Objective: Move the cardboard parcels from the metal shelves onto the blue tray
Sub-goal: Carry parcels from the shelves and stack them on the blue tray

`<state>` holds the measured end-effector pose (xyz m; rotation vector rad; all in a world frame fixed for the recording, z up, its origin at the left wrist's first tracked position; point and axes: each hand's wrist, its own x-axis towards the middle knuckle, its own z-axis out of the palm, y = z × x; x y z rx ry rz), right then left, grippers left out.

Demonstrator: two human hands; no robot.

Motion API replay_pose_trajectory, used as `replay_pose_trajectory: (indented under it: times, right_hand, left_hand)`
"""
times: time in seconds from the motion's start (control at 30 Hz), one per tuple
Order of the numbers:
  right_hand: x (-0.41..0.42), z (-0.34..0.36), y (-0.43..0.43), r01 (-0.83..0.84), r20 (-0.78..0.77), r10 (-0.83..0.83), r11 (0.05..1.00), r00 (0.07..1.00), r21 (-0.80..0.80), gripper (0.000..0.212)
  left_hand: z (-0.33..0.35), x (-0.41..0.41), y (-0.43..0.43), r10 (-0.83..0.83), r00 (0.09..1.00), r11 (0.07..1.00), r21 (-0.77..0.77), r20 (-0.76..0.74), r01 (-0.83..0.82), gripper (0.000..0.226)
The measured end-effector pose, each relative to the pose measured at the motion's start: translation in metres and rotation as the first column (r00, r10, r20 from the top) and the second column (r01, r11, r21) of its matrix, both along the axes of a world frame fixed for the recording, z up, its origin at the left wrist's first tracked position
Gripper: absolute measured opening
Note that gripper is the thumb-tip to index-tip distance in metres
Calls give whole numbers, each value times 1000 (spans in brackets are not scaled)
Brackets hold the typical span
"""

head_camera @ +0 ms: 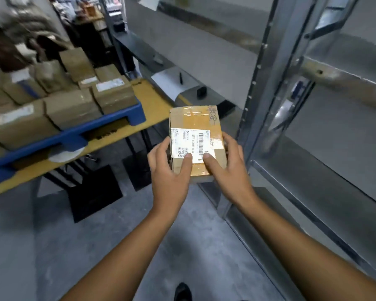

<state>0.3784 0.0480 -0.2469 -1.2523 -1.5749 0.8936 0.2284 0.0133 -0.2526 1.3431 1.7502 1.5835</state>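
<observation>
Left hand (169,172) and right hand (228,168) curl fingers (161,146) round one parcel (195,127); roughly ten fill one blue tray (109,122).

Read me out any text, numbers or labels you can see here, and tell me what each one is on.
"537-5380A 0:8", roughly, printed sideways on the white label of the held parcel; some characters are uncertain.
Smaller print, barcode and QR code on that label: too small to read.
Pen scribble on the parcel's tape: not legible.
Labels on the stacked parcels on the blue tray: blurred, unreadable.
</observation>
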Motion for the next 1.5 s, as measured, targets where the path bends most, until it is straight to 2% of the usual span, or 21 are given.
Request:
replay_pose_trajectory:
  times: [0.17, 0.33, 0.63, 0.7, 0.93, 1.1, 1.2, 1.37, 1.5]
  right_hand:
    - [-85, 9, 75, -90, -22, 90, 996, 996, -7, 66]
    - [-143, 5, 166, -173, 8, 173, 985, 985, 13, 60]
    - [-248, 18, 340, -290, -5, 290, 957, 957, -19, 64]
    - [-259, 23, 370, -298, 33, 297, 955, 954, 10, 63]
    - [-341, 25, 464, -387, 69, 390, 921, 918, -43, 63]
    - [-407, 11, 532, -376, 74, 383, 921, 921, -98, 63]
    - [-445, 4, 568, -374, 89, 385, 919, 919, -122, 58]
    - [-497, -4, 625, -331, 166, 350, 934, 922, -133, 57]
    - [-532, -20, 662, -287, 146, 312, 943, 939, -169, 58]
  left_hand:
    - [11, -81, 62, 95, 995, 995, -14, 27, -94, 56]
    - [5, -131, 134, 186, 979, 982, -18, 82, -186, 52]
    - [17, -223, 297, 363, 929, 932, -22, 74, -362, 52]
    - [21, -232, 325, 357, 929, 932, 22, 97, -361, 51]
    - [13, -309, 412, 439, 892, 897, 0, 109, -441, 40]
    - [-5, -373, 476, 454, 886, 891, -55, 88, -451, 56]
    - [-10, -412, 508, 400, 912, 916, -55, 88, -396, 56]
    - [-6, -463, 541, 463, 878, 886, 35, -123, -463, 44]
    - [-10, -492, 553, 425, 876, 900, -1, -226, -437, 57]
